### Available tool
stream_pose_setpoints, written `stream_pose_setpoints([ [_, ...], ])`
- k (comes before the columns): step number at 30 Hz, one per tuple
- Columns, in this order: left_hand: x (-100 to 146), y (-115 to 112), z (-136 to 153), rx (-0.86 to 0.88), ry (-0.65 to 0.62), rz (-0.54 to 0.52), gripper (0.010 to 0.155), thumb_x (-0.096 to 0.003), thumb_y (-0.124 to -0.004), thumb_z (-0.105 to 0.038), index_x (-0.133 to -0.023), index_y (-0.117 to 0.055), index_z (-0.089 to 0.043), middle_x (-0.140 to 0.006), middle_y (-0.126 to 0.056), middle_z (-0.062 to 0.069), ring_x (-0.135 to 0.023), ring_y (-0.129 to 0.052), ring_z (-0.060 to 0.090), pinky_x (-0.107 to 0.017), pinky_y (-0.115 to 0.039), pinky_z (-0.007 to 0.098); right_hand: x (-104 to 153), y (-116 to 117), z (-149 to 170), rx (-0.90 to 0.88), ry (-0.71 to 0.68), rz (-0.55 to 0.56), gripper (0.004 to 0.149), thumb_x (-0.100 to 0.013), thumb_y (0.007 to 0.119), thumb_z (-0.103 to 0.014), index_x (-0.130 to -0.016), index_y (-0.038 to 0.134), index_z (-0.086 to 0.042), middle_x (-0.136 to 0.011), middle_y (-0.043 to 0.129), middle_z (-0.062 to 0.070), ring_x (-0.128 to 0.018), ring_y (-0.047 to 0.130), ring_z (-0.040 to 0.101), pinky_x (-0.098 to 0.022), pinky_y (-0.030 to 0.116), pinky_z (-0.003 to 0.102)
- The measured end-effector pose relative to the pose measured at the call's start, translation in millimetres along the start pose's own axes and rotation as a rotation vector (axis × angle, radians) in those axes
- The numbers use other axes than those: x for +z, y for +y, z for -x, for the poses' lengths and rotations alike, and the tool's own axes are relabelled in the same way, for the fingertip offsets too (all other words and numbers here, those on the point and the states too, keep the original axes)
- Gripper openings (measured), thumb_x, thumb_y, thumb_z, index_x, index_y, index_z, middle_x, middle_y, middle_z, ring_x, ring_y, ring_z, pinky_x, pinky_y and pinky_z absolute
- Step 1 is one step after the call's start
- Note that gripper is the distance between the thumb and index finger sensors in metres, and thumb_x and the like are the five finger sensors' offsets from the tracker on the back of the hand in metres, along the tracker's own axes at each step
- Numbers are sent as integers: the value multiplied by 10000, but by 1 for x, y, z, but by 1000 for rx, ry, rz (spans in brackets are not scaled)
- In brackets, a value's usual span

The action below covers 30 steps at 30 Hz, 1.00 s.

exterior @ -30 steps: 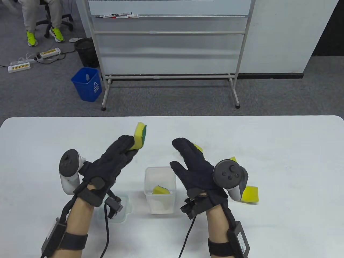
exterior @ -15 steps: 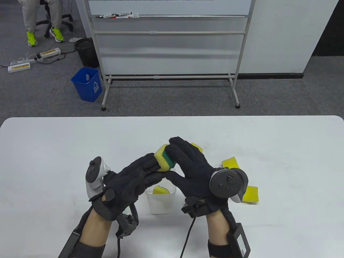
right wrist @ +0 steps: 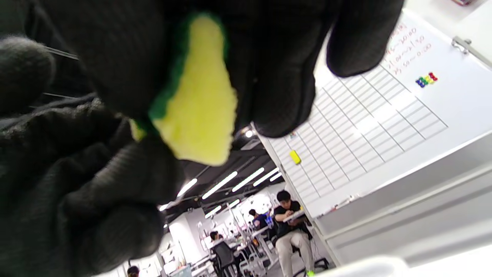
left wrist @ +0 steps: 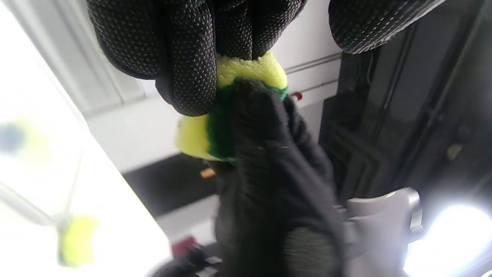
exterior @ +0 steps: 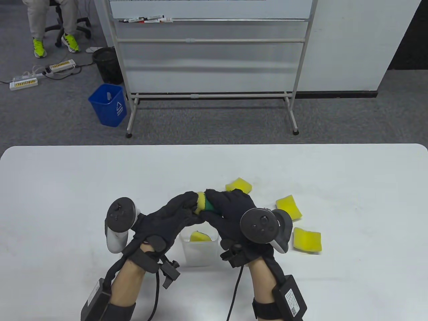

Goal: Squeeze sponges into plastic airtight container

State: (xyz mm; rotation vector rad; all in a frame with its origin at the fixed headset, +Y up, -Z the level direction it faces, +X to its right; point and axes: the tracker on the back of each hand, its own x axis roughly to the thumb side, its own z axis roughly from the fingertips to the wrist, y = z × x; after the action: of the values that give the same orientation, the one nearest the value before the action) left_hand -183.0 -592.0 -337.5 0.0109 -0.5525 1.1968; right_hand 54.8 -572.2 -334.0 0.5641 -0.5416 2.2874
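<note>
White table (exterior: 67, 200), both hands (exterior: 207, 214) squeezing sponge (exterior: 202, 203), no legible labels

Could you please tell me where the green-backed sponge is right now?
In the table view the green-backed sponge sits mid-table, squeezed between the left hand and right hand, just above the plastic container.

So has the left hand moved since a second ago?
Yes. The left hand has come right and nearer, carrying the sponge from up-left of the container to above it.
</note>
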Motion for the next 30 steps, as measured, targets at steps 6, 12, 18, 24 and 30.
stream_pose_setpoints([
  [6,3,7,-14,-370,-102,-53,719,-495,-767,-550,-1115,-489,-312,-1199,-530,101,-973,-757,394,-691,-711,553,-1,0,-5,-128,-21,-124,569,-458,827,-417,-971,797,-174,-775,948,45,-713,947,306,-692,646,610],
  [12,3,9,-9,-239,-114,-107,646,-476,-820,-476,-1052,-636,-250,-1066,-790,103,-851,-905,340,-626,-790,521,-3,4,-9,-152,-49,-132,663,-409,891,-425,-976,750,-110,-671,1018,31,-568,1030,260,-669,717,564],
  [18,1,12,-3,-187,-75,-69,566,-471,-823,-450,-966,-725,-194,-877,-929,91,-698,-984,281,-561,-838,481,-3,5,-10,-125,-46,-98,708,-358,941,-453,-942,728,-113,-594,1062,14,-474,1079,230,-656,762,521],
  [24,-2,12,2,-229,-54,-75,497,-468,-805,-451,-872,-805,-161,-713,-1006,69,-546,-1029,239,-478,-881,448,-4,10,-7,-146,-38,-98,725,-348,945,-460,-946,724,-116,-577,1076,19,-460,1089,239,-655,769,511],
  [30,2,12,4,-284,-16,-224,462,-450,-812,-440,-803,-853,-145,-592,-1036,58,-435,-1046,196,-405,-910,413,-2,17,-9,-119,-15,-56,742,-379,915,-490,-991,680,-143,-686,1037,10,-596,1050,267,-673,723,541],
])
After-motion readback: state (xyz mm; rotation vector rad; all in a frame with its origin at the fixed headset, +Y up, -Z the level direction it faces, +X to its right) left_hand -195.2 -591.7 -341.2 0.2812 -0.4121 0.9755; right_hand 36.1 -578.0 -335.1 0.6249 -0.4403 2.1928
